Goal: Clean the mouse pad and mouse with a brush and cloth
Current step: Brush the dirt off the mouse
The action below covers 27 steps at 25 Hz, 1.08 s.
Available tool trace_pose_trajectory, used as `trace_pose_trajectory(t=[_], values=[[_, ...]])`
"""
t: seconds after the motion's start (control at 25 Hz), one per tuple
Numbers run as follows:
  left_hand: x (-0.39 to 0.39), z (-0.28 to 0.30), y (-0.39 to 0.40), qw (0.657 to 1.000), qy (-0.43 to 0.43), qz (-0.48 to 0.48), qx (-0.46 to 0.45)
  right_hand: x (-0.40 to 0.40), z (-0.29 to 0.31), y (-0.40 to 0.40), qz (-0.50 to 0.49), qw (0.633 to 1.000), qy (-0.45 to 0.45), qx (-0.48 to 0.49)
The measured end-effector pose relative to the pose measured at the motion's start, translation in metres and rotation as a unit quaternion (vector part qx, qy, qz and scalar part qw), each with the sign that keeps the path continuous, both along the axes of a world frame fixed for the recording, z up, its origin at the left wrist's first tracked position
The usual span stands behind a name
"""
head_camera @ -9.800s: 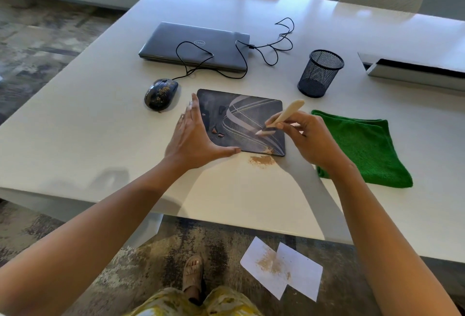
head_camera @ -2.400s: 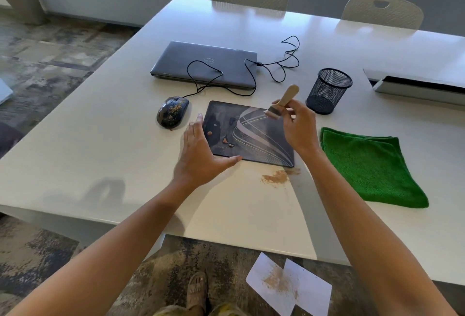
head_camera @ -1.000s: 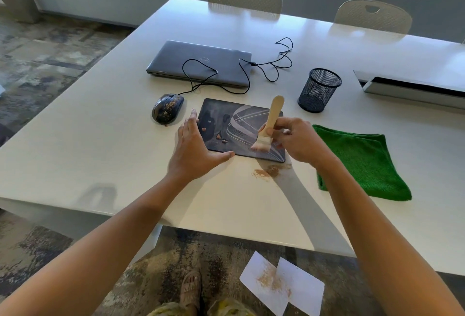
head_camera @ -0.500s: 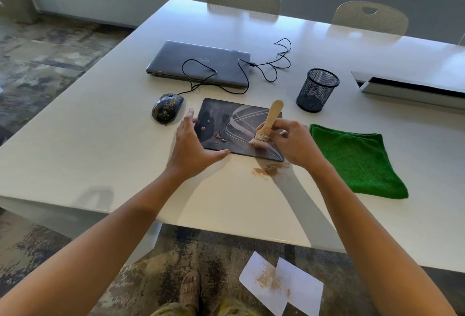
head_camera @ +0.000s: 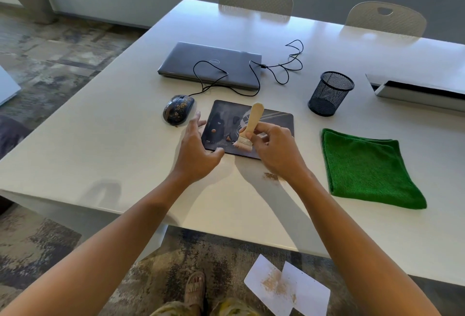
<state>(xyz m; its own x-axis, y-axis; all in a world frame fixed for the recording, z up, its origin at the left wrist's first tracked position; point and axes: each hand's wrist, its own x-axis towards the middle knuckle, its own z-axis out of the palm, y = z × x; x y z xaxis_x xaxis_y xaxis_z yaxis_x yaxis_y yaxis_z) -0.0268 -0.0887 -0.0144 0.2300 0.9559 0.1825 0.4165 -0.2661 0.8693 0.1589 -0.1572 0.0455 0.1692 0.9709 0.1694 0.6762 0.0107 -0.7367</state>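
A dark mouse pad [head_camera: 274, 120] with pale curved lines lies on the white table [head_camera: 100, 154], with a few small brown crumbs on its left half. My right hand [head_camera: 275, 151] pinches a small wooden brush [head_camera: 249, 129], bristles down on the pad's near middle. My left hand [head_camera: 195, 151] has its fingers spread at the pad's left edge, thumb by the near corner. A black mouse [head_camera: 177, 109] speckled with dirt sits left of the pad. A folded green cloth [head_camera: 367, 167] lies to the right.
A shut grey laptop [head_camera: 211, 64] with the mouse's black cable [head_camera: 281, 64] looped over it lies behind the pad. A black mesh cup [head_camera: 329, 93] stands at the right rear. Brown dust [head_camera: 270, 176] lies near the pad's front corner. White papers [head_camera: 286, 288] with dust lie on the floor.
My right hand has carried the brush leftward across the pad toward its near middle. My left hand has lifted slightly and spread its fingers at the pad's left edge.
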Motion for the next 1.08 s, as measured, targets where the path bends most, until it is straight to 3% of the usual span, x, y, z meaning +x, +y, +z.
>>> trace_pose_trajectory(t=[0.4,0.72,1.08], values=[[-0.001,-0.001,0.001,1.0,-0.011,-0.003,0.015,-0.026,-0.001,0.015,0.06,0.998,0.012,-0.024],[-0.029,0.012,0.008,0.99,-0.034,0.022,0.135,-0.019,0.019,0.077,-0.017,0.992,0.122,0.034],[-0.107,0.009,0.1,0.992,0.094,-0.042,0.075,-0.05,0.009,0.164,-0.023,0.996,0.054,0.073]])
